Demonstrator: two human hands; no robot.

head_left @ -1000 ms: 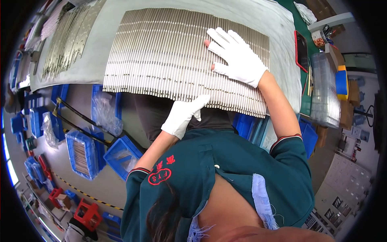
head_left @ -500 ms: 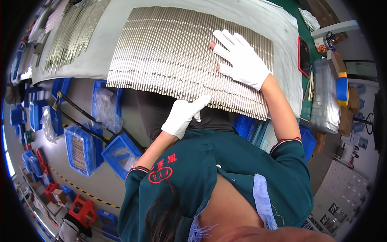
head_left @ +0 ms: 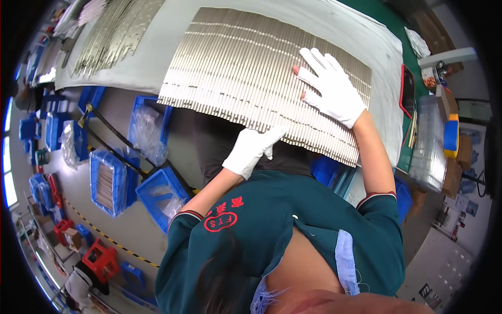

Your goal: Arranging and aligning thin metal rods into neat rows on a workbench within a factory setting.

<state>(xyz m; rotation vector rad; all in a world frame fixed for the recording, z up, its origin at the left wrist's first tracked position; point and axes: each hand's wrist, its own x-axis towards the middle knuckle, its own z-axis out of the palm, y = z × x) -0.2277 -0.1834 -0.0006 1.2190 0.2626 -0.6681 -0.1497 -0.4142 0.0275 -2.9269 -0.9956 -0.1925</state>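
1. Rods (head_left: 251, 76), thin and metallic, lie side by side in a broad sheet on pale cloth (head_left: 159, 47), near ends overhanging toward the lap.
2. Right hand (head_left: 332, 89), white-gloved with two bare fingertips, lies flat over the sheet's right part; fingers fanned wide, nothing pinched.
3. Left hand (head_left: 251, 149), gloved, sits at the near edge, thumb along the rod ends; other fingers mostly hidden, cannot tell if they grip.
4. Step in hand looks like steadying or evening the sheet.
5. Next move likely calls for light, flat pressure and aligned ends; loose rods could roll apart.
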